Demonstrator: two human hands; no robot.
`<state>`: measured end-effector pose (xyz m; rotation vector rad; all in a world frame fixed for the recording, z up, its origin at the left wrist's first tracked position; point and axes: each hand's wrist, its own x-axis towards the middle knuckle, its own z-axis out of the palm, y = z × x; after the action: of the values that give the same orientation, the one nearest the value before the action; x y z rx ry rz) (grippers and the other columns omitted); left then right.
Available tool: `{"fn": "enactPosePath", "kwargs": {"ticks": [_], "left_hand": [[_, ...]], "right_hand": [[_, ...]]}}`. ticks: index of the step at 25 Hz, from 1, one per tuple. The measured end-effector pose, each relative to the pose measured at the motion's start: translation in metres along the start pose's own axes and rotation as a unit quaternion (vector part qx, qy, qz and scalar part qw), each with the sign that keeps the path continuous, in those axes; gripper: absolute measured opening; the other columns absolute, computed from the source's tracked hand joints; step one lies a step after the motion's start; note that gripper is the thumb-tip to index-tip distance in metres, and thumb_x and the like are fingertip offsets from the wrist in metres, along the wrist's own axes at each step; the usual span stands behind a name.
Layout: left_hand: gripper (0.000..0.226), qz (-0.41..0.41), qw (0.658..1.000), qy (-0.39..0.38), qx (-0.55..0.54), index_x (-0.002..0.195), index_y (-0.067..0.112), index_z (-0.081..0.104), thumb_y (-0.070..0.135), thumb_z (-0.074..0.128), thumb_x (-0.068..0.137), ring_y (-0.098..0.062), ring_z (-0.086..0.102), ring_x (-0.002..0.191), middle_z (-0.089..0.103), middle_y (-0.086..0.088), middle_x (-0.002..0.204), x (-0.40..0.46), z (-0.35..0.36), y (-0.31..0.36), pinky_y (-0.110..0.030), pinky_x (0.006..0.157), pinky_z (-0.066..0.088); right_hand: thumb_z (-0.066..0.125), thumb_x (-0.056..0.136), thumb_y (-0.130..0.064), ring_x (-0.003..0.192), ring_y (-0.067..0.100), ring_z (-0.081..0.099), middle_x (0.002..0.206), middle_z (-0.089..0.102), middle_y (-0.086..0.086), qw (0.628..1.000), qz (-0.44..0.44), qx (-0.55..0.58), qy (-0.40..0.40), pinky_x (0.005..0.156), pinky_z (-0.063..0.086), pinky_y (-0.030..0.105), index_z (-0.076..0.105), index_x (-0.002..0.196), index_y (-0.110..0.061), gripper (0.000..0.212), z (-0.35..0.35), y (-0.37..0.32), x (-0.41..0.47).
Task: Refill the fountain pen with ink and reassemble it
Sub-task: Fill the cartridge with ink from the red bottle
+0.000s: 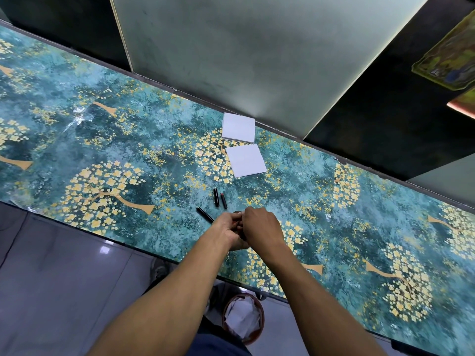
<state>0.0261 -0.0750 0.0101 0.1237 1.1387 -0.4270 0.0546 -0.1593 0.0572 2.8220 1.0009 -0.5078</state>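
My left hand point(227, 231) and my right hand point(262, 226) meet over the near part of the table, both closed around a small dark object point(240, 234) that the fingers mostly hide, so I cannot tell what it is. Just left of my left hand, a long black pen part point(204, 214) lies on the table. Beyond the hands lie two short pieces side by side: a black one point(216, 197) and a black one with a reddish end point(224, 200).
Two white paper squares point(238, 127) point(246, 160) lie farther back on the teal, gold-flowered table point(102, 150). A bin point(243, 318) with crumpled paper stands on the floor under the near table edge. A pale wall panel point(244, 52) rises behind the table.
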Motion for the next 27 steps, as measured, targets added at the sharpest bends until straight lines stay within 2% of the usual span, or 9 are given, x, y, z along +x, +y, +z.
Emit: {"fn": "enactPosePath", "kwargs": {"ticks": [3, 8, 12, 17, 21, 24, 27], "left_hand": [[0.030, 0.000, 1.000, 0.010, 0.004, 0.059, 0.018, 0.049, 0.007, 0.056, 0.086, -0.011, 0.030, 0.029, 0.039, 0.004, 0.039, 0.000, -0.001, 0.000, -0.021, 0.063, 0.036], [0.031, 0.013, 0.999, 0.020, 0.048, 0.058, 0.012, 0.048, 0.010, 0.062, 0.086, -0.010, 0.033, 0.046, 0.043, 0.002, 0.045, -0.004, -0.002, -0.002, -0.029, 0.059, 0.040], [0.026, 0.043, 0.989, 0.032, 0.139, 0.063, 0.011, 0.056, 0.015, 0.064, 0.088, -0.011, 0.039, 0.051, 0.045, 0.002, 0.055, -0.008, -0.005, -0.006, -0.030, 0.061, 0.042], [0.009, 0.132, 0.950, 0.081, 0.271, 0.080, 0.007, 0.067, 0.014, 0.069, 0.085, -0.013, 0.056, 0.056, 0.065, -0.004, 0.065, -0.011, -0.015, -0.010, -0.027, 0.057, 0.041], [0.008, 0.202, 0.912, 0.105, 0.340, 0.087, 0.004, 0.070, 0.010, 0.070, 0.081, -0.013, 0.052, 0.052, 0.067, -0.006, 0.065, -0.013, -0.019, -0.010, -0.024, 0.053, 0.037], [0.011, 0.228, 0.895, 0.117, 0.366, 0.089, 0.002, 0.071, 0.005, 0.072, 0.079, -0.015, 0.052, 0.058, 0.067, -0.007, 0.068, -0.017, -0.023, -0.008, -0.025, 0.052, 0.039], [0.014, 0.249, 0.878, 0.115, 0.392, 0.091, 0.002, 0.071, 0.005, 0.074, 0.078, -0.018, 0.056, 0.068, 0.070, -0.011, 0.080, -0.018, -0.028, -0.007, -0.030, 0.058, 0.044]], "right_hand": [[0.046, 0.099, -0.014, 0.093, 0.034, 0.064, 0.103, 0.067, 0.014, 1.000, -0.003, 0.025, 0.016, 0.064, 0.034, 0.034, 0.062, 0.106, -0.006, 0.019, 0.003, 0.004, -0.008], [0.042, 0.101, -0.027, 0.081, 0.035, 0.061, 0.090, 0.069, 0.015, 0.988, 0.058, 0.136, 0.047, 0.059, 0.031, 0.035, 0.060, 0.090, -0.011, 0.027, 0.012, 0.008, -0.014], [0.048, 0.100, -0.037, 0.074, 0.029, 0.059, 0.080, 0.066, 0.008, 0.978, 0.082, 0.178, 0.071, 0.058, 0.036, 0.035, 0.057, 0.081, -0.015, 0.031, 0.014, 0.012, -0.026], [0.056, 0.097, -0.039, 0.064, 0.025, 0.055, 0.068, 0.061, 0.004, 0.958, 0.126, 0.245, 0.082, 0.056, 0.033, 0.033, 0.057, 0.073, -0.015, 0.034, 0.020, 0.020, -0.030], [0.060, 0.095, -0.039, 0.060, 0.025, 0.052, 0.061, 0.058, 0.003, 0.935, 0.159, 0.303, 0.091, 0.055, 0.034, 0.036, 0.055, 0.069, -0.016, 0.035, 0.024, 0.022, -0.029], [0.060, 0.096, -0.038, 0.056, 0.022, 0.048, 0.059, 0.055, 0.001, 0.925, 0.172, 0.325, 0.095, 0.054, 0.033, 0.035, 0.054, 0.067, -0.016, 0.037, 0.023, 0.025, -0.027], [0.061, 0.096, -0.037, 0.060, 0.022, 0.057, 0.062, 0.063, 0.002, 0.913, 0.179, 0.352, 0.102, 0.058, 0.044, 0.036, 0.058, 0.067, -0.015, 0.036, 0.024, 0.028, -0.024]]}}
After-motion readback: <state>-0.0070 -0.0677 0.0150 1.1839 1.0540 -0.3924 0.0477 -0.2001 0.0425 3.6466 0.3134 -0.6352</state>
